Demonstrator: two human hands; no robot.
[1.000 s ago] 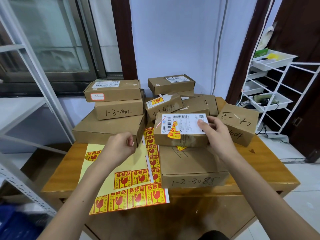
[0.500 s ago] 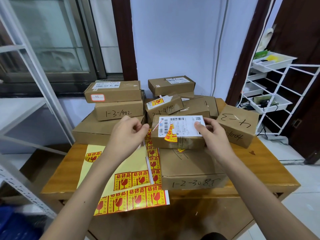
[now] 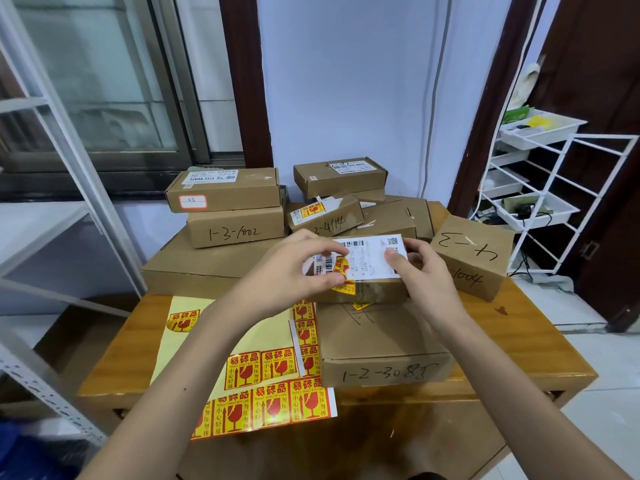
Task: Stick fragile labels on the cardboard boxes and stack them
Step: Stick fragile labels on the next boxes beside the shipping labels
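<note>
A small cardboard box (image 3: 377, 289) with a white shipping label (image 3: 367, 259) sits on top of the larger box marked 1-2-3085 (image 3: 381, 341). My right hand (image 3: 422, 271) grips its right end, thumb on the white label. A crumpled red and yellow fragile label (image 3: 344, 289) hangs over the box's top front edge. My left hand (image 3: 294, 271) covers the box's left end and pinches that label between thumb and forefinger. Sheets of fragile labels (image 3: 263, 393) lie on the wooden table (image 3: 519, 344), partly under my left forearm.
More boxes are piled behind: a stack with 1-3-1002 (image 3: 235, 230) at the left, one marked 4114 (image 3: 329, 220) bearing a fragile label, and a tilted box (image 3: 474, 251) at the right. A white wire rack (image 3: 540, 202) stands right, a metal shelf (image 3: 52, 140) left.
My left hand rose from the label sheet to the small box and took hold of the crumpled label. My right hand kept its hold, and the box shifted slightly away from me.
</note>
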